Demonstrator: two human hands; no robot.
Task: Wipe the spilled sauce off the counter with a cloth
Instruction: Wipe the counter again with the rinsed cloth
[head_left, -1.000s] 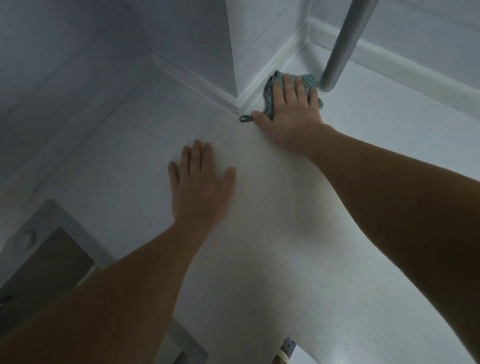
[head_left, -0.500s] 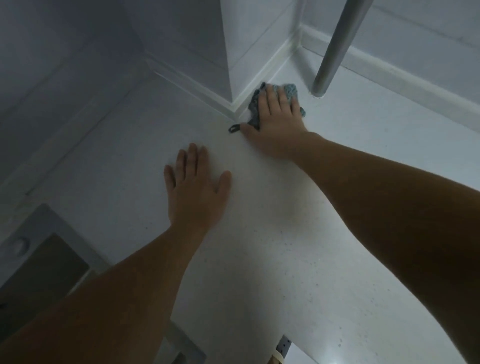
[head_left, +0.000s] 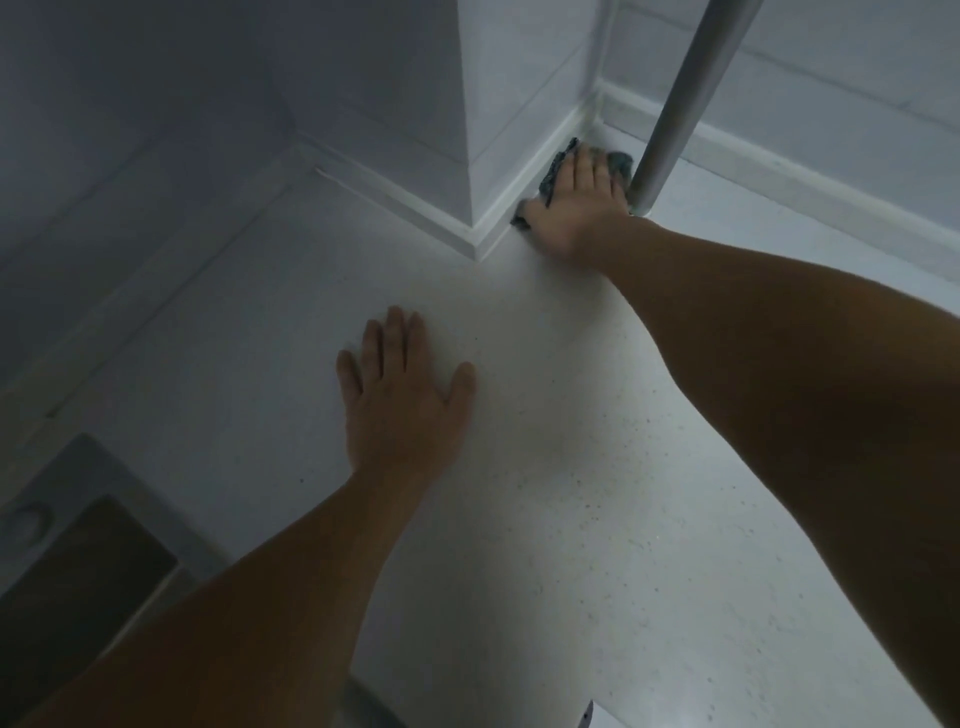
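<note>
Head view: right hand (head_left: 579, 208), fingers flat on the cloth (head_left: 621, 162), has pushed it deeper into the counter (head_left: 597, 519) nook between wall trim and pole (head_left: 675, 104), left hand (head_left: 400, 395) stays open, palm braced; no sauce visible, probably last pass.

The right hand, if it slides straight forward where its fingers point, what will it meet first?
Most likely the wall corner behind the counter: the right hand presses the cloth flat, with fingers pointing into that nook. The metal pole stands just beside its little-finger side and might be brushed; depth is unclear.
</note>
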